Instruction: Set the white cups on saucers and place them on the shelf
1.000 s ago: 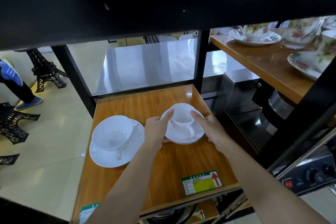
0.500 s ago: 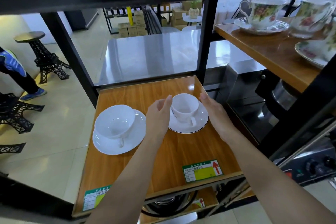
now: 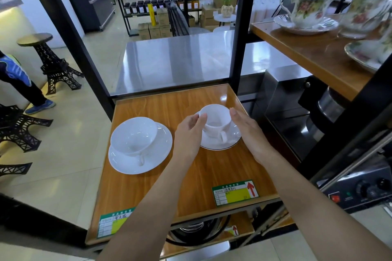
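Two white cups stand on white saucers on the wooden shelf [image 3: 169, 104]. The left cup [image 3: 133, 135] sits in a plain saucer [image 3: 157, 161], its handle facing me. The right cup [image 3: 216, 119] sits on a dark-rimmed saucer [image 3: 220, 145] near the shelf's right edge. My left hand [image 3: 188, 135] is at this cup's left side, thumb and fingertip touching its rim. My right hand [image 3: 248, 133] lies flat beside the cup's right side, fingers straight and apart from it.
Black frame posts [image 3: 237, 48] stand behind the shelf. Floral cups and saucers [image 3: 307, 12] fill a higher shelf at right. A steel counter [image 3: 180, 59] lies behind. Price labels [image 3: 235, 193] line the front edge. An appliance with knobs [image 3: 364, 186] is at lower right.
Both hands let go of the right cup and saucer after setting them on the shelf. My view rose, and the left fingertips came back to the cup's rim.
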The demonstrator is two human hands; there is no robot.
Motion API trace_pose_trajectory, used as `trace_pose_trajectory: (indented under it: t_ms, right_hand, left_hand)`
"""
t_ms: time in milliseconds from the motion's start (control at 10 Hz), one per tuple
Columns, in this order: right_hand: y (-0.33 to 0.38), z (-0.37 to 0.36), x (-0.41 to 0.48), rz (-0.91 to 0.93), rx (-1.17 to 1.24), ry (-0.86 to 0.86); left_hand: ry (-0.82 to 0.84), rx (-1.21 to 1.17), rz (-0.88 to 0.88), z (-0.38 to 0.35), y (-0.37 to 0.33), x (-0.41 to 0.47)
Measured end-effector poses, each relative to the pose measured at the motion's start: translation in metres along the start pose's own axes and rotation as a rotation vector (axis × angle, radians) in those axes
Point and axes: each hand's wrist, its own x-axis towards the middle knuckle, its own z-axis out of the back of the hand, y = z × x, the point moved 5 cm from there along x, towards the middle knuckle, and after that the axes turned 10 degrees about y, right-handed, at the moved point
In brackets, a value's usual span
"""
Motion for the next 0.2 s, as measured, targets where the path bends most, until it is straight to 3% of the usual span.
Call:
trace_pose_trajectory:
  t_ms: [200]
  right_hand:
    - [-0.0051,0.0044,-0.0018,-0.039,-0.051,-0.072]
  left_hand:
    - [0.008,0.05,0.004,0.0013,0.0025,0.0025]
